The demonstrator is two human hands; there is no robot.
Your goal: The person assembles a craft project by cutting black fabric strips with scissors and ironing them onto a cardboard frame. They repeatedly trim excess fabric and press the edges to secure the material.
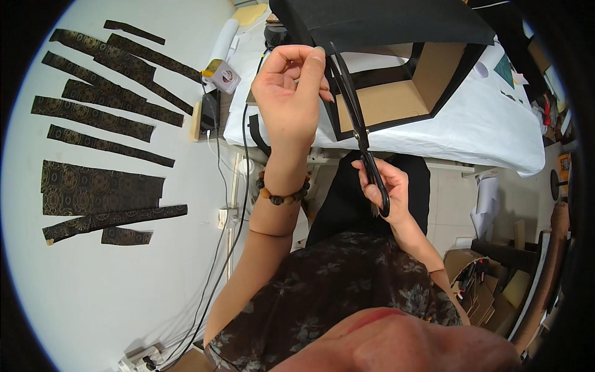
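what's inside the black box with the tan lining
A tan floor and tan right wall show; the overhanging black panel hides the upper interior, and black-handled scissors cover part of the left side.

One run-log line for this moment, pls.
right hand: holds black scissors | left hand: by black box, grip unclear | box: tan inside, on white-covered table | dark patterned strips: on white wall
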